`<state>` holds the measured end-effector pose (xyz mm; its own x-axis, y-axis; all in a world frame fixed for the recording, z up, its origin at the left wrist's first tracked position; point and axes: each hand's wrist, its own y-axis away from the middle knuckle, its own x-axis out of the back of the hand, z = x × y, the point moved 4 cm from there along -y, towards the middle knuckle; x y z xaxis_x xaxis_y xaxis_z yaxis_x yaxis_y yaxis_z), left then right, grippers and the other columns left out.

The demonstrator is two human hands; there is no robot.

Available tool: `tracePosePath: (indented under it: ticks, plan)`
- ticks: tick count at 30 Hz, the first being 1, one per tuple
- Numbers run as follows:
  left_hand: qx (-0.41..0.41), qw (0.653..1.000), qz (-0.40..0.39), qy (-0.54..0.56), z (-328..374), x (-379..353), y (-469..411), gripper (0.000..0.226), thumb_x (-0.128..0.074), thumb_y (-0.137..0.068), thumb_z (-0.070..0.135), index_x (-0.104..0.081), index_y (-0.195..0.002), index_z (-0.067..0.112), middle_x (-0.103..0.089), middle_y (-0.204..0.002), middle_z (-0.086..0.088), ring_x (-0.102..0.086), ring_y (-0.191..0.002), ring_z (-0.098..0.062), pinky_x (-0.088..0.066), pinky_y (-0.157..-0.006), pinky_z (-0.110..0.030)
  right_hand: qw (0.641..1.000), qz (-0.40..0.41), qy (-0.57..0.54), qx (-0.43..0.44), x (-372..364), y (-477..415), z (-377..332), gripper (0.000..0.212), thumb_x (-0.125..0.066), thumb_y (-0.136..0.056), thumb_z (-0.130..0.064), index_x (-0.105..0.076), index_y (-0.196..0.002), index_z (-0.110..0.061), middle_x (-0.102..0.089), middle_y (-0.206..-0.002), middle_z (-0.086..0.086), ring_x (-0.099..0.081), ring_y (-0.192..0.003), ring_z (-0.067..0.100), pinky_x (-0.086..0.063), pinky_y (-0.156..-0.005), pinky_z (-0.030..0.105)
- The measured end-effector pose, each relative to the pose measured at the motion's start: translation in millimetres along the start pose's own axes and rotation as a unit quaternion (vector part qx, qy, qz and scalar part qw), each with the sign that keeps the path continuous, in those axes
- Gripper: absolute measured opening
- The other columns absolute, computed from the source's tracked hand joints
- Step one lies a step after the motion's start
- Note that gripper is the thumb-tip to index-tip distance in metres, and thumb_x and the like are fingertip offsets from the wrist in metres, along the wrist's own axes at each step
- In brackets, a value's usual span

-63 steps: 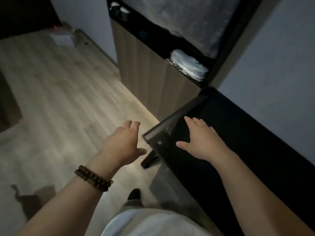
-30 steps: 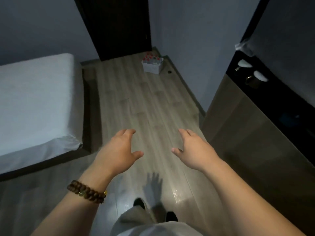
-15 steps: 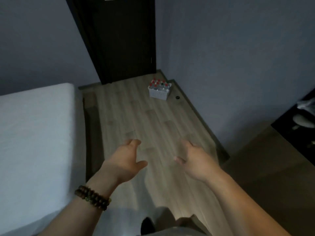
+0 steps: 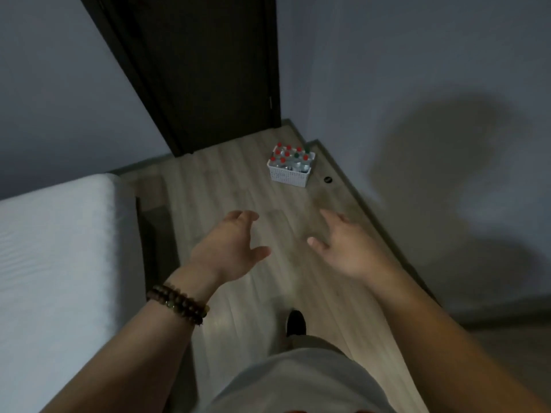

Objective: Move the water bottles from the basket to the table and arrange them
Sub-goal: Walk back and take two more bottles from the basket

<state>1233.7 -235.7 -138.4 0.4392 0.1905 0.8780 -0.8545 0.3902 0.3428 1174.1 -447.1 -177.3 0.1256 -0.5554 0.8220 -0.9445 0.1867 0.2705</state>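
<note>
Both hands (image 4: 229,248) empty (fingers spread), well short of basket (image 4: 288,173).

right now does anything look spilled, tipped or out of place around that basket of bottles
Nothing stands out. The white basket sits square on the wooden floor near the dark door, and the water bottles in it stand upright, caps up. No spill shows. Both the left hand and the right hand are empty and open.

no readable text, labels or numbers; bottles (image 4: 290,158) in basket (image 4: 287,175) too small.
</note>
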Motion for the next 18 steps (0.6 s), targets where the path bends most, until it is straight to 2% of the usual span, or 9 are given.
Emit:
tracePosePath:
  ticks: [3,9,12,14,16,18]
  plan:
    - [0.004,1.0,0.005,0.008,-3,39,-60,0.072,-0.069,-0.094,0.048,-0.035,-0.155,0.028,-0.038,-0.157,0.002,-0.061,-0.116,-0.016,-0.049,-0.101,-0.032,1.0,-0.008,0.012,0.008,24,-72,-18,0.072,-0.062,-0.099,-0.043,-0.032,-0.159,-0.016,-0.048,-0.152,0.013,-0.052,-0.135,0.031,-0.046,-0.107,0.037]
    - [0.011,0.999,0.02,0.034,-23,87,-174,0.066,-0.067,-0.094,0.047,-0.04,-0.151,0.03,-0.043,-0.154,0.003,-0.057,-0.121,-0.014,-0.045,-0.097,-0.027,1.0,-0.016,0.008,0.026,48,-197,-48,0.067,-0.06,-0.096,-0.045,-0.034,-0.155,-0.027,-0.053,-0.148,0.006,-0.055,-0.131,0.03,-0.049,-0.102,0.043]
    - [0.0,0.999,0.017,0.04,-38,105,-241,0.065,-0.068,-0.094,0.047,-0.041,-0.151,0.029,-0.045,-0.151,0.003,-0.057,-0.114,-0.011,-0.045,-0.093,-0.024,0.999,-0.012,0.022,0.021,56,-257,-55,0.065,-0.061,-0.098,-0.043,-0.034,-0.155,-0.027,-0.058,-0.142,0.006,-0.06,-0.122,0.028,-0.052,-0.096,0.041]
    - [-0.014,0.999,0.022,0.044,-48,118,-285,0.065,-0.069,-0.094,0.046,-0.042,-0.151,0.028,-0.045,-0.151,0.003,-0.057,-0.113,-0.01,-0.048,-0.096,-0.026,0.999,-0.006,0.04,0.016,62,-298,-59,0.063,-0.062,-0.098,-0.041,-0.036,-0.154,-0.025,-0.057,-0.144,0.005,-0.059,-0.124,0.025,-0.052,-0.096,0.038]
    - [-0.025,0.999,0.016,0.044,-58,132,-328,0.065,-0.07,-0.094,0.045,-0.043,-0.151,0.027,-0.045,-0.152,0.002,-0.057,-0.119,-0.013,-0.05,-0.103,-0.032,0.999,-0.003,0.053,0.007,66,-338,-64,0.067,-0.061,-0.099,-0.039,-0.033,-0.157,-0.022,-0.049,-0.152,0.005,-0.054,-0.13,0.025,-0.048,-0.099,0.035]
    - [-0.037,0.999,0.008,0.034,-69,143,-369,0.066,-0.069,-0.093,0.047,-0.042,-0.151,0.027,-0.044,-0.153,0.002,-0.055,-0.125,-0.015,-0.048,-0.105,-0.032,0.998,-0.005,0.057,-0.008,70,-374,-68,0.069,-0.06,-0.1,-0.038,-0.03,-0.159,-0.021,-0.045,-0.156,0.005,-0.053,-0.133,0.025,-0.047,-0.102,0.035]
